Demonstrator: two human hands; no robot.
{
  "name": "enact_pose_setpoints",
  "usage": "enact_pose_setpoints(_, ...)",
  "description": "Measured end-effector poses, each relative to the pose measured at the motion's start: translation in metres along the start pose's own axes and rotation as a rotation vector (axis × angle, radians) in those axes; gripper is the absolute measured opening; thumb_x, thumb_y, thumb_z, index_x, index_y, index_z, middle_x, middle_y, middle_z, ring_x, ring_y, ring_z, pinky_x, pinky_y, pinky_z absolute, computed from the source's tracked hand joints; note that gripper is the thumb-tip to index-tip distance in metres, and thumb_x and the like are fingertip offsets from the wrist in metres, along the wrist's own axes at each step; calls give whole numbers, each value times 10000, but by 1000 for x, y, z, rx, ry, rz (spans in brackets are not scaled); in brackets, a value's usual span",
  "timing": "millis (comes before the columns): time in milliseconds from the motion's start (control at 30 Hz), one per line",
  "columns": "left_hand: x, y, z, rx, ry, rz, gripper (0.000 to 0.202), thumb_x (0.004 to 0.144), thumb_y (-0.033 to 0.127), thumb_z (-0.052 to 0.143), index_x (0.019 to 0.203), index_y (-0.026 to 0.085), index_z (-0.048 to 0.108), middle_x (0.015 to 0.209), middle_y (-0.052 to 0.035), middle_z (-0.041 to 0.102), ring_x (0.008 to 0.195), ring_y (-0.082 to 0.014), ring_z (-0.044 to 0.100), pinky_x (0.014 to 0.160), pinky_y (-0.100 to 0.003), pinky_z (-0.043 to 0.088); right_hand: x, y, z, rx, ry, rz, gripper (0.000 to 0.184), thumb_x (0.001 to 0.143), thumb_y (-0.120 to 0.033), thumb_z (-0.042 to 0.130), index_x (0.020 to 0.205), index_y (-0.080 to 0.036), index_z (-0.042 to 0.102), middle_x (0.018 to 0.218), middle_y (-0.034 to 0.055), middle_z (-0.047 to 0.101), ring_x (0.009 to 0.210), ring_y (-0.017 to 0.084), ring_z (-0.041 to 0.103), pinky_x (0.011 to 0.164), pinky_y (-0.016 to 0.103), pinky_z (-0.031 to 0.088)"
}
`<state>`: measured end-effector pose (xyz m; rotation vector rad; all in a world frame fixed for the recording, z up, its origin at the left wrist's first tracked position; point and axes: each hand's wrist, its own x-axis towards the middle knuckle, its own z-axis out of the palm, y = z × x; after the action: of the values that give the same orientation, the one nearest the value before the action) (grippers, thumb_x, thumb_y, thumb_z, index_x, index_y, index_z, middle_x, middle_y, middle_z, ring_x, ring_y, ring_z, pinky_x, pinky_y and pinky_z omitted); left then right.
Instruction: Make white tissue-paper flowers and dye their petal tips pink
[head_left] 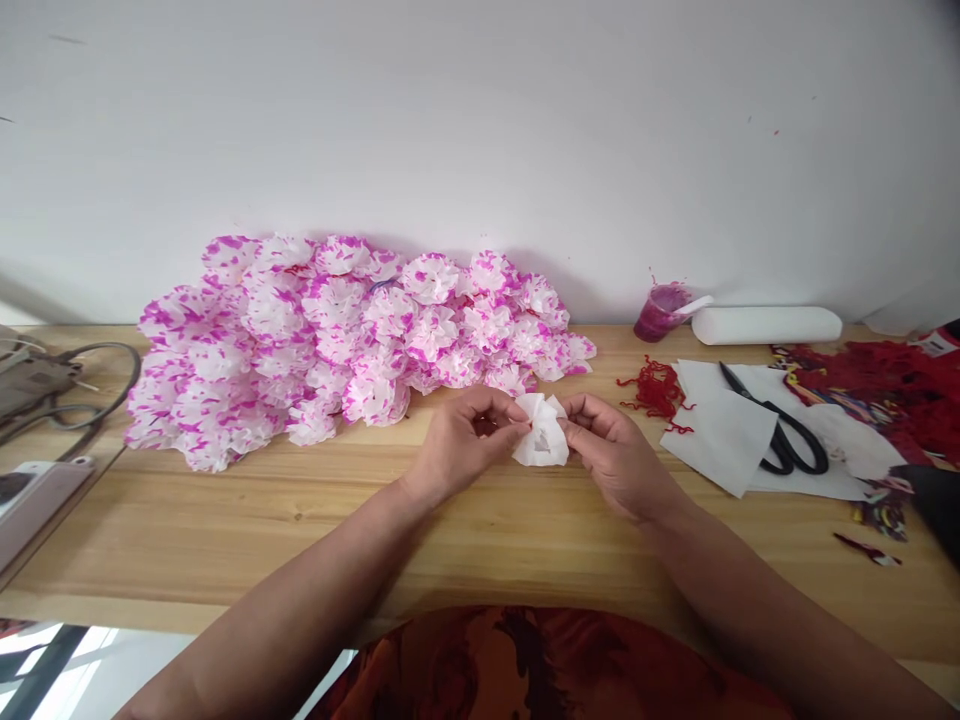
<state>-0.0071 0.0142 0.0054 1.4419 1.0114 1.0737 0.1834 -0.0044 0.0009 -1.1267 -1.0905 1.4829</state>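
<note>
Between my two hands is a small white tissue paper flower [543, 440], its thin layers partly fanned out. My left hand [480, 435] pinches its left side between thumb and fingers. On the other side my right hand [611, 445] grips the paper's edge with thumb and forefinger. A tiny red spot shows by the left fingertips; I cannot make out what it is. Just beyond my hands, a large heap of white paper flowers with magenta-stained edges [375, 345] lies along the wall.
To the right are red yarn [657, 388], white paper sheets [724, 435], black-handled scissors [799, 440], a magenta-stained cup [661, 312], a white roll [766, 325] and a small dark red tool [866, 549]. Cables [94, 415] and a pale device [41, 505] occupy the left end of the wooden table [300, 530].
</note>
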Motion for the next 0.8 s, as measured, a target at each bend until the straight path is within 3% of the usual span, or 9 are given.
enact_pose_setpoints(167, -6, -4, 6, 355, 43, 212, 124, 786, 106, 679, 829, 189, 761, 960, -91, 714, 796, -170, 649, 697, -270, 511, -2, -3, 3, -116, -19, -71, 218, 806, -385, 742, 844, -210, 616, 765, -2, 646, 691, 145, 567, 657, 290, 465)
enact_pose_setpoints(400, -10, -12, 7, 460, 27, 319, 138, 800, 122, 653, 830, 203, 761, 965, -99, 707, 871, -206, 636, 803, -298, 482, -6, -1, 3, -241, -69, -164, 143, 883, -343, 672, 874, -219, 601, 746, -16, 596, 670, 131, 529, 620, 271, 436)
enact_pose_setpoints(567, -11, -7, 6, 460, -37, 196, 144, 783, 94, 624, 695, 179, 700, 698, -31, 661, 646, -144, 554, 650, -247, 404, -2, -4, 2, -125, -15, -70, 239, 814, -405, 746, 833, -206, 614, 748, 6, 656, 664, 145, 578, 613, 284, 467)
enact_pose_setpoints(800, -4, -10, 5, 117, -155, -53, 122, 823, 168, 613, 821, 168, 735, 773, -15, 702, 716, -157, 599, 690, -241, 448, 6, -4, -10, -12, 78, -105, 241, 800, -412, 762, 930, -226, 679, 851, 13, 674, 749, 149, 596, 660, 281, 476)
